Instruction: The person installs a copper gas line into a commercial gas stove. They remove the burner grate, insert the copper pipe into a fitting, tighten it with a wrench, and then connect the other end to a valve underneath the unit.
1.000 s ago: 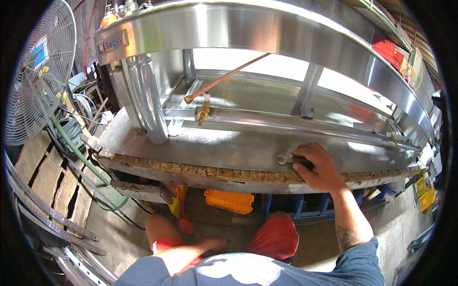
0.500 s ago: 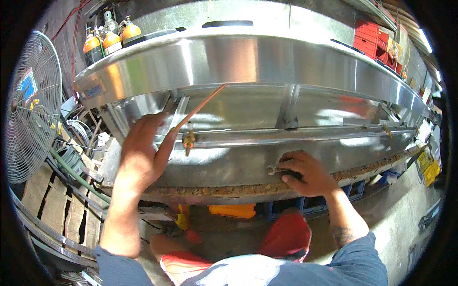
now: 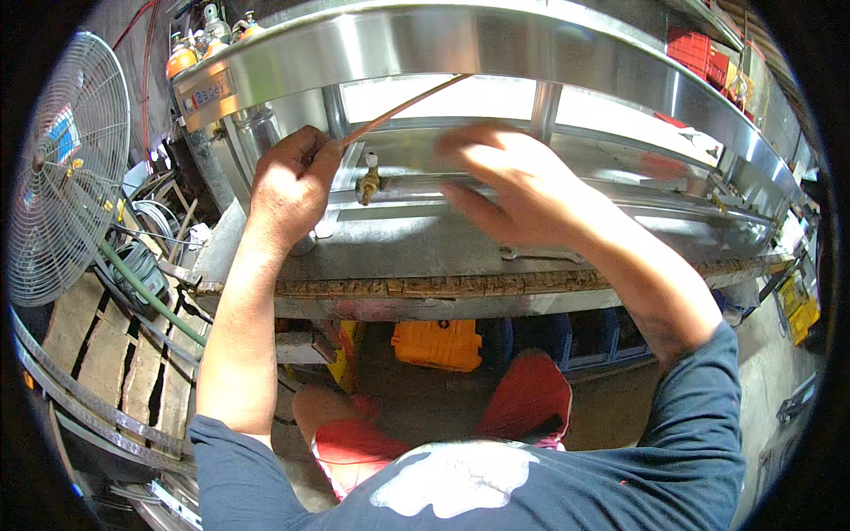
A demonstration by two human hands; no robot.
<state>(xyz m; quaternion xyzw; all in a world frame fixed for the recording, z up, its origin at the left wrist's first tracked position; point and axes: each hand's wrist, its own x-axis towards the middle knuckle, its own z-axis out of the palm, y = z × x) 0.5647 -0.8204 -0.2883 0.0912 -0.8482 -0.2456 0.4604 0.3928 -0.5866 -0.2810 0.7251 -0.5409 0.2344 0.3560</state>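
My left hand is closed round the near end of a thin copper tube, which slants up to the right toward the steel panel. Just right of that hand, a brass valve sits on a long metal pipe. Over the same pipe hovers my right hand, blurred by motion, its thumb and fingers apart and nothing visible between them. On the bench below it lies a wrench. The curved stainless steel panel belongs to a large frame standing on the bench.
The bench's worn front edge runs across in front of me. A wire-caged fan stands at the left, above a wooden pallet. Under the bench are an orange case and blue bins. Red crates stand far right.
My left hand has closed on the copper tube. My right hand has left the wrench on the bench and risen to the left over the pipe. The whole view has shifted.
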